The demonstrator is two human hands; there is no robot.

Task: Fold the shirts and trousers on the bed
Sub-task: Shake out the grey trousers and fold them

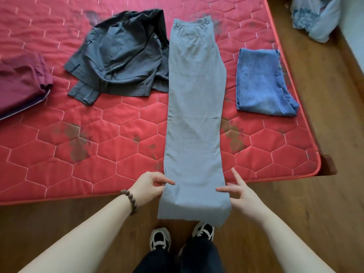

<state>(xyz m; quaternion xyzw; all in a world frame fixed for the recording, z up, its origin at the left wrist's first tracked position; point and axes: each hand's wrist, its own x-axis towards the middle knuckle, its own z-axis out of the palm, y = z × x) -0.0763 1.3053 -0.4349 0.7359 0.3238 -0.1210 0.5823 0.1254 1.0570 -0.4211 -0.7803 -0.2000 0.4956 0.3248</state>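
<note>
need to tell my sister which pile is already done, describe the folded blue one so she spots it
On the red quilted mattress, look near its right edge, right of the long grey trousers. The folded blue garment lies there, a neat flat rectangle, unlike the crumpled dark grey garment.

Trousers (195, 107) between crumpled garment (120, 58), folded garment (264, 83)

Soft, even daylight fills the scene, brightest toward the upper right; shadows are faint and there is no harsh glare. The wide-angle lens bows the mattress edge (295, 175) and stretches the corners, with detail slightly soft throughout
</note>
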